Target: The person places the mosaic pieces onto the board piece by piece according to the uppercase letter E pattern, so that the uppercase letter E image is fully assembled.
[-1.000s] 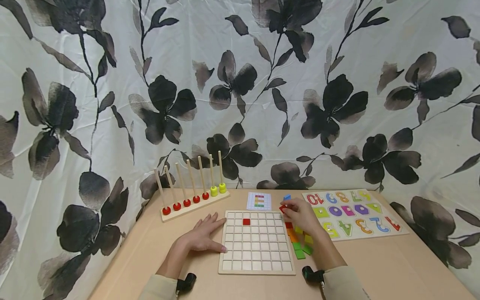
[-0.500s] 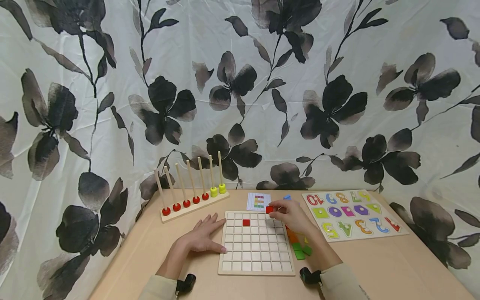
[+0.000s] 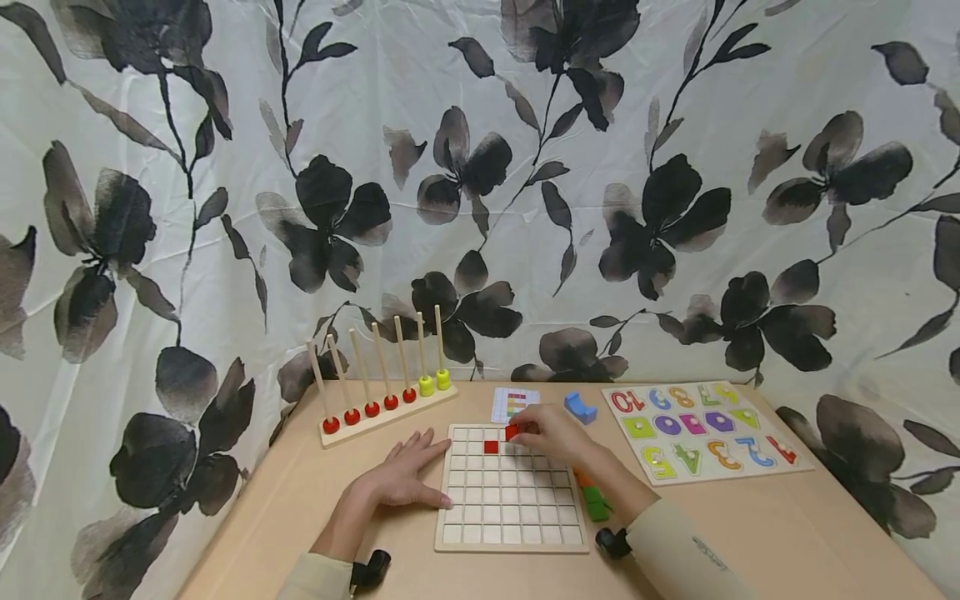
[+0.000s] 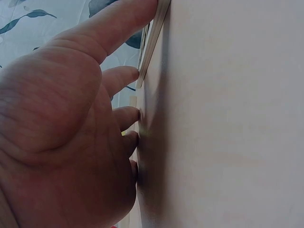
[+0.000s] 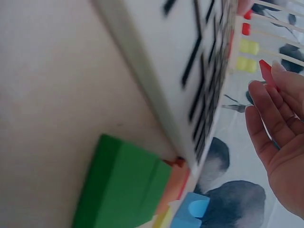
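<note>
A white grid board (image 3: 512, 533) with a pale wooden frame lies mid-table, and one red square tile (image 3: 491, 447) sits in a cell of its second row. My right hand (image 3: 551, 433) pinches another red tile (image 3: 512, 432) between thumb and fingers over the board's upper part, just right of the placed one. In the right wrist view the pinched tile (image 5: 267, 72) juts past the fingertips. My left hand (image 3: 405, 473) lies with fingers spread at the board's left edge, thumb on the frame. The left wrist view shows the fingers (image 4: 124, 80) stretched along that edge.
Green tiles (image 3: 596, 504) and orange ones lie along the board's right side, partly under my right forearm. A pattern card (image 3: 504, 406) and a blue block (image 3: 580, 407) lie behind the board. A bead-peg stand (image 3: 390, 412) is back left, a number puzzle (image 3: 645, 454) at right.
My right hand has carried the red tile leftward from the board's right side to above its upper rows. The blue block is now uncovered. My left hand has stayed in place.
</note>
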`<action>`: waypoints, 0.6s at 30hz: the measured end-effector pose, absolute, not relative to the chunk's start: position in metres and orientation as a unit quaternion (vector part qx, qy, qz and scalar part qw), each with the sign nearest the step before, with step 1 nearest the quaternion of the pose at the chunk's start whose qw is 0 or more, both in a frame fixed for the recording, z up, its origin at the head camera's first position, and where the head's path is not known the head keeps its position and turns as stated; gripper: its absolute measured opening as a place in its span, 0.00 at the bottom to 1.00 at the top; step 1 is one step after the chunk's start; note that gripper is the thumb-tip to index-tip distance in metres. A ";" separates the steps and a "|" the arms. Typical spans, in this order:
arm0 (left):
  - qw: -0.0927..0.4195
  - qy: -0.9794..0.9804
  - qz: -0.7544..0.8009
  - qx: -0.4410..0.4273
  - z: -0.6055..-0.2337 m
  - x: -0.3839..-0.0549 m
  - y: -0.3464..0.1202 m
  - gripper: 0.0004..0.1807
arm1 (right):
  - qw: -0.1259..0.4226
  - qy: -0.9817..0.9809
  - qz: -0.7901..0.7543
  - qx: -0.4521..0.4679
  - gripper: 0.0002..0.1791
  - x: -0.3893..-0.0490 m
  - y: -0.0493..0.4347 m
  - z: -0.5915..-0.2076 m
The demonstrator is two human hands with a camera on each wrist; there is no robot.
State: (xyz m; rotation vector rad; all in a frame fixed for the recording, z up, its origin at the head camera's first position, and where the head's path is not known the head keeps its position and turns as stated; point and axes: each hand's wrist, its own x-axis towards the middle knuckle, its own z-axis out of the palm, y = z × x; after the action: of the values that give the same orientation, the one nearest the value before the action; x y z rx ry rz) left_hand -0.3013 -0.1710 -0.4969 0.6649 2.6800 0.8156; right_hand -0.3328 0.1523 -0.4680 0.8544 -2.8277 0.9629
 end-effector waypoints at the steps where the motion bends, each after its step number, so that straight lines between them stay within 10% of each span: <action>1: 0.131 0.923 0.282 0.228 -0.497 -0.301 -0.171 0.56 | 0.009 -0.912 0.304 0.275 0.15 -0.335 0.151 -0.469; 18: 0.125 0.923 0.279 0.234 -0.498 -0.303 -0.172 0.56 | -0.020 -0.914 0.282 0.290 0.13 -0.346 0.147 -0.485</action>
State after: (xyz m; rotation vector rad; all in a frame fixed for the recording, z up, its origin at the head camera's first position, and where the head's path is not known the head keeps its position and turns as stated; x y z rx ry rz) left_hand -0.3026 -0.1718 -0.4981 0.6815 2.6895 0.8117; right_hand -0.3460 0.1468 -0.4855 0.9233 -2.9099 0.8960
